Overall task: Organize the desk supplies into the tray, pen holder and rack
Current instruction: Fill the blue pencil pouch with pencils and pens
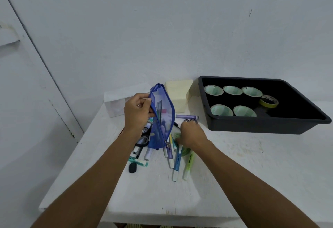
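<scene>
My left hand [137, 111] grips the upper edge of a blue mesh zip pouch [163, 118] and holds it upright over the desk, its lower end on the pile. Under and around it lies a heap of highlighters and pens [175, 161], small tape rolls [143, 140] and a black eraser [133, 168]. My right hand [191, 134] rests palm down on the pile beside a green protractor [186, 153]; what its fingers hold is hidden. A purple marker [187, 116] lies just beyond that hand. The black tray [270, 126] at the right holds several tape rolls [232, 91].
A cream block-shaped holder [177, 96] stands at the back behind the pouch. A white box [115, 105] sits to its left by the wall. The white desk [252, 164] ends at a front edge near me and a left edge beside a grey door.
</scene>
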